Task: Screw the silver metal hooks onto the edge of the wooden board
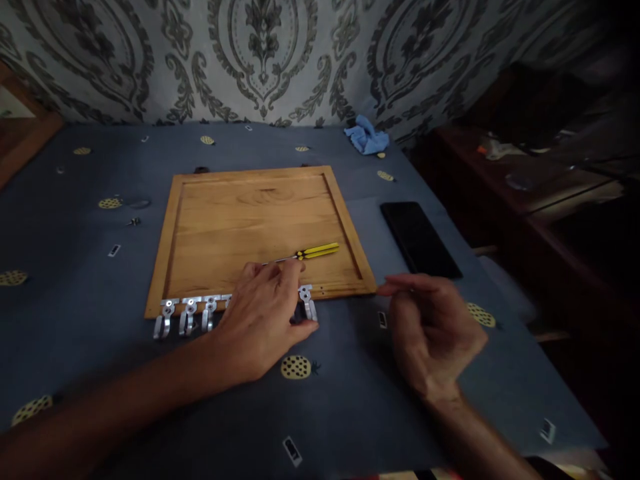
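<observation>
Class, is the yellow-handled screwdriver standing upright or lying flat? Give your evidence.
Lying flat: the screwdriver rests lengthwise on the wooden board, its yellow handle pointing right.

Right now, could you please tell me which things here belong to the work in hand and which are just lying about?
Likely in use: wooden board, metal hooks, yellow-handled screwdriver, all by the left hand.
Lying about: black phone, blue cloth.

Dim light, dark right side, soft blur
</observation>
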Action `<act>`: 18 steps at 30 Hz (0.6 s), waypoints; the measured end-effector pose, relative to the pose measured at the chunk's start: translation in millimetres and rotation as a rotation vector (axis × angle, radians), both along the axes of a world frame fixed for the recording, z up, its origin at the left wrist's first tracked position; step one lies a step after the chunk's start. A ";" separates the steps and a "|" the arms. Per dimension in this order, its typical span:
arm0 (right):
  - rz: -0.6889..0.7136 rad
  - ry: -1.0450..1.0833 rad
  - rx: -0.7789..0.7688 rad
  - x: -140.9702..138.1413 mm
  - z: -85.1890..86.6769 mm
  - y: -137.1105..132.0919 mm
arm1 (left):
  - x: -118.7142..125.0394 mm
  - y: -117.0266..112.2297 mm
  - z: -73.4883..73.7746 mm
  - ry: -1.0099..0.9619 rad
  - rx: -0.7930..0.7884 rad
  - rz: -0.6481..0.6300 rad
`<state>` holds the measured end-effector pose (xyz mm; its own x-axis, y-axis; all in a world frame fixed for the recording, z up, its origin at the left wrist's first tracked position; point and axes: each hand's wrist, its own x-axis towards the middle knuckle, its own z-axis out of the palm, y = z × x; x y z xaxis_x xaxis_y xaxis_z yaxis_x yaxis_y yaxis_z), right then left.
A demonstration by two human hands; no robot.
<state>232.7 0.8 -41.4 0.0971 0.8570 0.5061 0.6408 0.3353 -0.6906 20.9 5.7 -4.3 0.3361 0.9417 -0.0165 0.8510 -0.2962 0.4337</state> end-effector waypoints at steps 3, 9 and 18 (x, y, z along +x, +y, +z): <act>0.233 -0.128 0.026 -3.7 2.2 2.4 | 0.2 0.0 1.5 0.001 -0.008 0.002; 0.533 -0.328 0.082 -7.7 2.3 3.7 | -0.4 -0.8 1.1 -0.013 0.018 -0.006; 0.599 -0.436 0.080 -8.5 -2.5 4.0 | -1.7 -1.1 -0.3 -0.015 0.029 -0.018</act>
<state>224.1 4.8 -43.9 -0.5992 0.6591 0.4545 0.5430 0.7517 -0.3743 19.2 4.6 -4.6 0.3533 0.9354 0.0157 0.8389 -0.3241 0.4373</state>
